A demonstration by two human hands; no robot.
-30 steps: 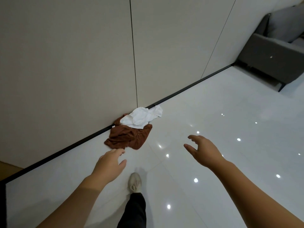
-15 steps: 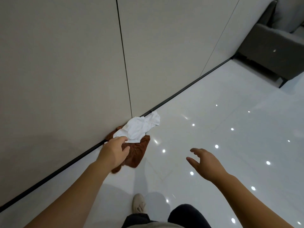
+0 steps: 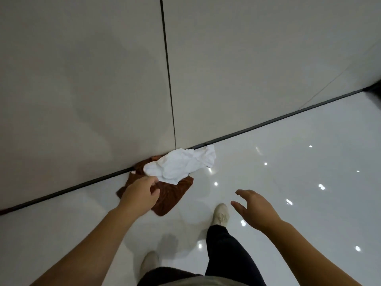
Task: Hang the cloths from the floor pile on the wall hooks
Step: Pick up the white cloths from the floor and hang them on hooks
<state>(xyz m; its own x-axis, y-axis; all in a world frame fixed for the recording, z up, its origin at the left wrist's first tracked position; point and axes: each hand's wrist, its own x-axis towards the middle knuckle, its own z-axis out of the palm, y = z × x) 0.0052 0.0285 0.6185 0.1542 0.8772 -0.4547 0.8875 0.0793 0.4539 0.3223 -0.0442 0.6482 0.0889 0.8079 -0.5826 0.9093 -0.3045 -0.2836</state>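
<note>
Left hand: over brown cloth, fingertips at white cloth; grasp hidden, cannot tell.
Right hand: beside pile, fingers spread, empty.

Pale beige wall panels fill the view from nine round to two o'clock, split by a thin dark vertical seam. A dark skirting strip runs along their foot. Glossy white floor tiles mirror small ceiling lights towards three o'clock.
</note>
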